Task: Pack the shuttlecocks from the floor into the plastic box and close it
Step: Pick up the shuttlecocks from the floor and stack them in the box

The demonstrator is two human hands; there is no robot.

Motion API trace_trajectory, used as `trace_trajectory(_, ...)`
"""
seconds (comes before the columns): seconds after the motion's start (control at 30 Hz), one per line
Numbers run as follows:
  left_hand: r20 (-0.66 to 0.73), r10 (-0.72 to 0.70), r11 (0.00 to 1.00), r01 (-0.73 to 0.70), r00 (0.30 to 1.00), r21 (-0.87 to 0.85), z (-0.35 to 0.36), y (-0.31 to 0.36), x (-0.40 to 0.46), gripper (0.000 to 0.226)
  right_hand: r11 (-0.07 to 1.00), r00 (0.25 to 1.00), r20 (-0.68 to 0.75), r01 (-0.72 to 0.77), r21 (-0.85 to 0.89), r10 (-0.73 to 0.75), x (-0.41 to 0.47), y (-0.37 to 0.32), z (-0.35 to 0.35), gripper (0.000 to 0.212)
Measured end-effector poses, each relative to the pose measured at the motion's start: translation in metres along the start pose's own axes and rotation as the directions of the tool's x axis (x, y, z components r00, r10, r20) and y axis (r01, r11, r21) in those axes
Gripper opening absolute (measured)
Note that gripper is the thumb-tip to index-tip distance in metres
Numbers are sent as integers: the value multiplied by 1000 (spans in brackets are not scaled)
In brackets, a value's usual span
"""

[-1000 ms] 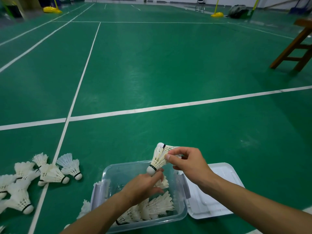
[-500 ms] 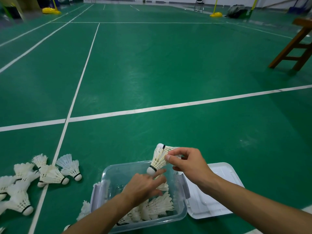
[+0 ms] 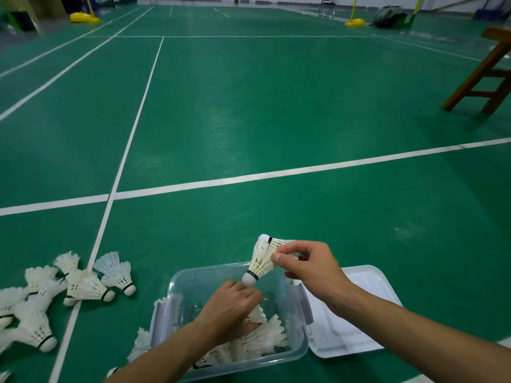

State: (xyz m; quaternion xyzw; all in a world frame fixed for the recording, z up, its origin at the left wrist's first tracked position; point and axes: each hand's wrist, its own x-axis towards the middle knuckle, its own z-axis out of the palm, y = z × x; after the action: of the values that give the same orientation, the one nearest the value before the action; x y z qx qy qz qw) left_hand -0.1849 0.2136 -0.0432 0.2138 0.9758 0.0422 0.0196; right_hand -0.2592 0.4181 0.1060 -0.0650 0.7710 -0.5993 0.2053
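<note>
Loose shuttlecocks (image 3: 83,286) lie scattered on the green court floor (image 3: 249,120) at left. Beside them, a left hand (image 3: 229,310) reaches into the clear plastic box (image 3: 177,283), fingers curled among the shuttlecocks packed inside (image 3: 265,335); whether it grips one cannot be told. The right hand (image 3: 309,266) pinches two shuttlecocks (image 3: 262,258) above the box. The white lid (image 3: 359,313) lies at right.

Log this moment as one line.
right hand holds shuttlecocks | left hand in box | lid off
</note>
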Motion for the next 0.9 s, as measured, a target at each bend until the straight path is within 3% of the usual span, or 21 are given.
trace_trajectory(0.3, 78, -249, 889, 260, 965, -377, -21, -7, -14, 36, 1000, 1000, -10, -3, -9, 3, 1, 4, -1, 4)
trace_trajectory(0.77, 163, -230, 899, 273, 960, -342, -30, -5, -12, 53, 997, 999, -28, -20, -80, 18, 2, 20, -2, 4)
trace_trajectory(0.9, 118, -287, 874, 310, 951, -374, -28, 0, -10, 41, 995, 999, -38, -15, -96, 11, 2, 26, 1, 6)
